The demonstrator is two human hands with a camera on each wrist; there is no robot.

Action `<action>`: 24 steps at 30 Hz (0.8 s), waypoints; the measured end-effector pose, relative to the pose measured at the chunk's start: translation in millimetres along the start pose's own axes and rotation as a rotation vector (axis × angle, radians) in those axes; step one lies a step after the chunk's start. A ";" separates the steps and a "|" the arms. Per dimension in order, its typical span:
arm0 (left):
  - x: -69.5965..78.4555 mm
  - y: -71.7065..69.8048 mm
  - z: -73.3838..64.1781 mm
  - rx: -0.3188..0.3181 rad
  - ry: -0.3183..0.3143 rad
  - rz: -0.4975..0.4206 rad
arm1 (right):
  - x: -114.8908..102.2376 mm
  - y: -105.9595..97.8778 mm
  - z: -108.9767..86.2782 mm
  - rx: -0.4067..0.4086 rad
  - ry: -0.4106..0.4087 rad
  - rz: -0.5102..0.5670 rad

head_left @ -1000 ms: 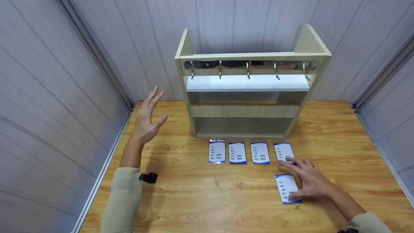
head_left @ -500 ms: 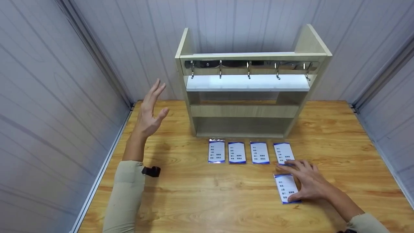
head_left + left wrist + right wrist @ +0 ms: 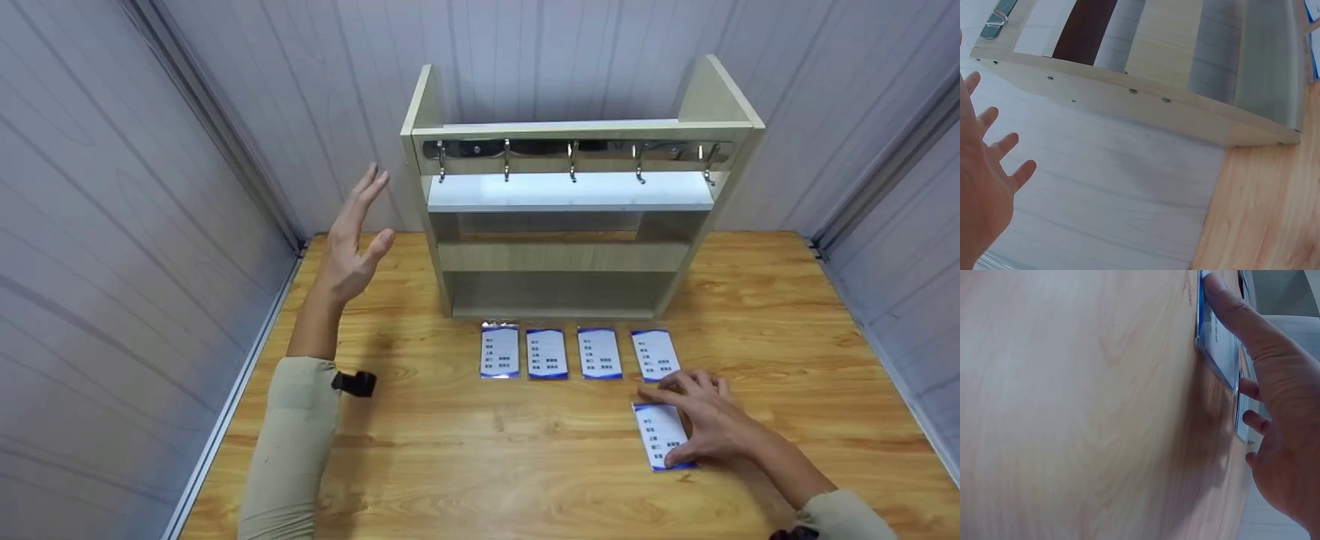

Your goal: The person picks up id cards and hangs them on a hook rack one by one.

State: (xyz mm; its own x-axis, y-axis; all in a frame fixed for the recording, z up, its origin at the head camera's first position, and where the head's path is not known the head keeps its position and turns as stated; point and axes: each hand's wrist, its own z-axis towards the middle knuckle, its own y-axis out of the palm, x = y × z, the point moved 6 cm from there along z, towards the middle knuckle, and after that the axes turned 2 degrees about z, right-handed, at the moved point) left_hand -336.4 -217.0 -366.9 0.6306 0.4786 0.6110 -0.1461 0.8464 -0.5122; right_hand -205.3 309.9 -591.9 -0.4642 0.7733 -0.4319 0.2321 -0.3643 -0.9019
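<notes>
My right hand (image 3: 716, 424) arches over a white ID badge (image 3: 658, 429) with blue ends on the table. The thumb is at the badge's near end and the bent index finger at its far end, spanning it lengthwise. In the right wrist view the thumb (image 3: 1235, 309) presses at the edge of this badge (image 3: 1220, 349). My left hand (image 3: 349, 259) is raised in the air left of the shelf, fingers spread and nothing in them. Several similar badges lie in a row before the shelf, from the leftmost badge (image 3: 499, 352) to the rightmost badge (image 3: 654, 352).
A pale wooden shelf unit (image 3: 562, 257) stands at the back of the wooden table (image 3: 480, 465). A metal rail with several hooks (image 3: 574, 161) runs across its upper front. Panel walls (image 3: 150, 300) close in the left, back and right sides.
My left hand has risen and moved slightly away from me. The fingers of my right hand have bent in closer to the badge's far end. The badges stay in place.
</notes>
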 end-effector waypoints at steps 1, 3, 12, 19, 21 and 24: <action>1.3 0.0 2.0 0.000 0.002 -0.005 | -0.3 -0.1 0.5 -0.012 0.007 0.006; 3.4 0.5 6.2 -0.004 0.001 -0.013 | -1.1 -0.6 1.7 -0.030 0.009 0.015; 13.0 4.7 22.0 0.007 -0.023 -0.093 | -2.8 2.0 5.7 -0.094 0.025 0.054; 22.8 10.7 34.4 0.014 -0.033 -0.178 | -3.0 -0.4 8.0 -0.136 0.070 0.115; 25.4 12.9 37.6 0.011 -0.031 -0.180 | -4.1 -0.9 7.8 -0.144 0.069 0.139; 27.5 15.6 41.7 0.012 -0.030 -0.183 | -6.3 -1.3 7.3 -0.164 0.064 0.174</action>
State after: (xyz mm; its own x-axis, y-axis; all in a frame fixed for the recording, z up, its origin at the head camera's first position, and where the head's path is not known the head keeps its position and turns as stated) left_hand -353.1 -180.9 -332.9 0.6247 0.3225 0.7112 -0.0399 0.9227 -0.3834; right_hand -208.9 301.7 -588.0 -0.3515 0.7392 -0.5745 0.4417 -0.4101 -0.7979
